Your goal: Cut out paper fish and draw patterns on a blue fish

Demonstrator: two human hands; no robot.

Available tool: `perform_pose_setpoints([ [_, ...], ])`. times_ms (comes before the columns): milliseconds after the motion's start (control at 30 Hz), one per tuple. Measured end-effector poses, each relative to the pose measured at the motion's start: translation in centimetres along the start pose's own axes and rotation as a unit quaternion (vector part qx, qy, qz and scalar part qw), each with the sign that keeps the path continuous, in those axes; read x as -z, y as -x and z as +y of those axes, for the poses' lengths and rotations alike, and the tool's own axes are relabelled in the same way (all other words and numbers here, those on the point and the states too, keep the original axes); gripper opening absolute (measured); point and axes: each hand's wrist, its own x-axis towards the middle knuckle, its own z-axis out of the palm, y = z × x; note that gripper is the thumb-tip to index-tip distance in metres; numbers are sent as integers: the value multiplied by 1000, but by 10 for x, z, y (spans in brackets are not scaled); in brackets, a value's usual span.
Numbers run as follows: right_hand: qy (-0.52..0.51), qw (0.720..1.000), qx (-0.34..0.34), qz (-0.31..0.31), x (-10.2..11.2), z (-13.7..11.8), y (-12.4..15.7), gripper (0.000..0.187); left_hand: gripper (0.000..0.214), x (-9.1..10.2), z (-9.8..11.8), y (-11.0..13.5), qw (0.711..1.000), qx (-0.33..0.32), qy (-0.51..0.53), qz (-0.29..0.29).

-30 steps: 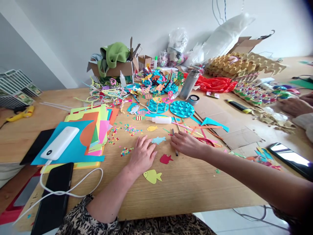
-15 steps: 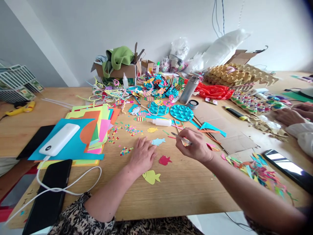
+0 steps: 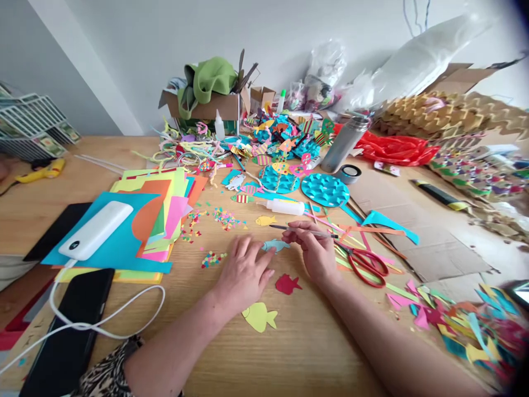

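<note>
My left hand (image 3: 244, 264) rests on the wood with its fingers spread, the fingertips at the left end of a light blue paper fish (image 3: 276, 245). Between the thumb and fingers of my right hand (image 3: 312, 251) is a slim pen (image 3: 303, 230), its tip pointing left above the blue fish. The hand's lower side is close to the fish's tail. A yellow-orange paper fish (image 3: 265, 220) lies just beyond. Nearer to me are a red paper fish (image 3: 288, 284) and a larger yellow-green one (image 3: 259, 317) with a drawn face line.
Red-handled scissors (image 3: 367, 266) lie on paper strips to the right, near a heap of paper scraps (image 3: 475, 325). A glue bottle (image 3: 285, 207) and blue egg-carton discs (image 3: 325, 189) are farther back. Coloured paper sheets under a power bank (image 3: 97, 229) are at left.
My right hand has come left and lowered the pen toward the blue fish. The view has turned, bringing the scissors into sight; the other person's hands at right are out of frame.
</note>
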Motion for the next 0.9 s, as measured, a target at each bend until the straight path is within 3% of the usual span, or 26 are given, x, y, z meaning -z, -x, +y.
perform_pose_setpoints([
  [133,86,995,50,-23,8,6,3,17,40,1,0,-1,1000,7,-3,-18],
  [233,199,971,116,-64,13,3,7,20,38,2,0,-2,1000,8,-4,-18],
  [433,400,847,310,-161,17,-3,10,29,32,3,-2,-3,1000,11,-3,-3],
  [667,582,730,331,-138,16,-3,13,24,28,7,-1,-5,1000,20,-14,18],
  [767,595,714,346,-131,13,-5,15,22,28,8,1,-5,1000,21,-14,13],
  [900,577,725,360,-110,8,-7,19,19,35,5,1,-5,1000,19,-7,20],
])
